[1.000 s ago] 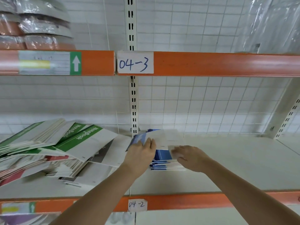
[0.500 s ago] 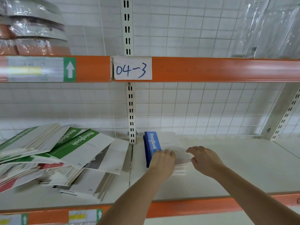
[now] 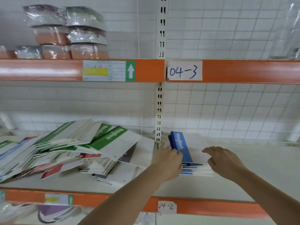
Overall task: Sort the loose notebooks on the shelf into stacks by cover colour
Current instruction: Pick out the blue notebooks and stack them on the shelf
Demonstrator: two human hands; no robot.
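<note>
A small stack of blue-spined notebooks (image 3: 183, 146) lies on the white shelf (image 3: 259, 168) just right of the upright post. My left hand (image 3: 168, 161) presses against the stack's left edge, fingers resting on the blue band. My right hand (image 3: 224, 161) hovers over the stack's right side with fingers loosely bent, holding nothing. A loose heap of notebooks (image 3: 68, 151) with green, red and blue covers sprawls over the shelf's left half; a green-banded one (image 3: 113, 142) lies on top.
A slotted upright post (image 3: 159, 111) stands behind the stack, with wire mesh backing. The orange beam (image 3: 243, 71) above is labelled 04-3, the front beam (image 3: 203, 208) 04-2. Plastic-wrapped packs (image 3: 68, 33) sit on the upper shelf.
The blue notebook held tilted a second ago now lies flat on the stack. My left hand shifted to the stack's left edge and my right hand lifted off. The view panned left.
</note>
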